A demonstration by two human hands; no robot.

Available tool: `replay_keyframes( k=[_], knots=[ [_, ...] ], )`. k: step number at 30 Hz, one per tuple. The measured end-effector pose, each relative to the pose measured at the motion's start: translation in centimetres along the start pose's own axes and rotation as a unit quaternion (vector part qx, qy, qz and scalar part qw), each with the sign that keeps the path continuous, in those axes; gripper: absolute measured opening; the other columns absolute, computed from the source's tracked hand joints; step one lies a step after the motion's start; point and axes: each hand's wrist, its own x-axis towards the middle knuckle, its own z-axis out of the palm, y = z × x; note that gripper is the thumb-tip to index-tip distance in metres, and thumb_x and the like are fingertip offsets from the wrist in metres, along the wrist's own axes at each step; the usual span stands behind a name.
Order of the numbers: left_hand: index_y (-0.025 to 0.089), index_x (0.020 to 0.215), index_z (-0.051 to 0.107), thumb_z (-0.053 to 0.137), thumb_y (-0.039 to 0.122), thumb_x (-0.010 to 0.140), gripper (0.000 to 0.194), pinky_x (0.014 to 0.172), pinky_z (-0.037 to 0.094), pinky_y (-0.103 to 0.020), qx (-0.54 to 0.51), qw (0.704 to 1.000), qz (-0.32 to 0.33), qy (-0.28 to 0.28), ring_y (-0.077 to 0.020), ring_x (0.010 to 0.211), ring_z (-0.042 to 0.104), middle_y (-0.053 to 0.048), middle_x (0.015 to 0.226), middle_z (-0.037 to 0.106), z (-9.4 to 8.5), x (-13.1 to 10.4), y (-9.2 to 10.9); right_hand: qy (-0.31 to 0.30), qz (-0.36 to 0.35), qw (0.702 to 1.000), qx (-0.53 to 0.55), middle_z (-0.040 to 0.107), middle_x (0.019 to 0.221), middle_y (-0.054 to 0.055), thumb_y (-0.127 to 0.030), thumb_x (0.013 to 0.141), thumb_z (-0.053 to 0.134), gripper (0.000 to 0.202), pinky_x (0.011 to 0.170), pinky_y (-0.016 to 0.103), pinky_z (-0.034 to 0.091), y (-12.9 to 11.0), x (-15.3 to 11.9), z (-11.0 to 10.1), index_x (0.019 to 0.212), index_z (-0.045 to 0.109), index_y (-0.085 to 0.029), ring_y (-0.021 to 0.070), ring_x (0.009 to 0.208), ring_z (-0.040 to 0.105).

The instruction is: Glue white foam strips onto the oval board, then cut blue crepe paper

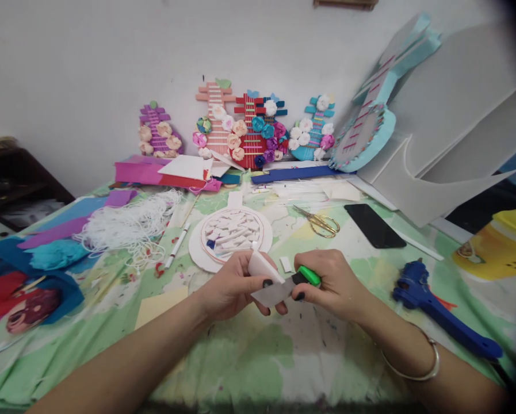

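My left hand (236,287) is closed on a small white foam board piece (264,267), pinched between thumb and fingers. In my right hand (331,284) is a green and black utility knife (308,276). Its wide blade (275,292) reaches left, against the lower edge of the foam piece by my left thumb. A small white offcut (286,264) lies on the table just beyond my hands. Behind my left hand, a round white board (192,244) with a short tab carries a heap of white cut pieces (232,227).
Gold-handled scissors (320,221), a black phone (375,225) and a blue glue gun (443,310) lie to the right, near a yellow container (495,244). White yarn (126,224) and a marker (177,245) are left. Decorated paper guitars (251,132) line the wall.
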Motion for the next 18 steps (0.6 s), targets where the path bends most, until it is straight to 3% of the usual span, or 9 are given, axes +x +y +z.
replay_keyframes(
  k=[18],
  knots=[
    [0.011,0.083,0.058,0.064,0.018,0.078,0.011,0.042,0.052,-0.019,0.035,0.999,0.001,-0.012,-0.0189,0.059,0.068,-0.010,0.069,0.069,-0.30,-0.30,0.43,-0.009,0.020,1.000,-0.014,0.040,0.053,-0.003,-0.063,0.081,0.042,0.050,0.053,0.024,0.022,0.27,0.06,-0.07,0.060,0.041,-0.018,0.0088,0.051,0.037]
  ],
)
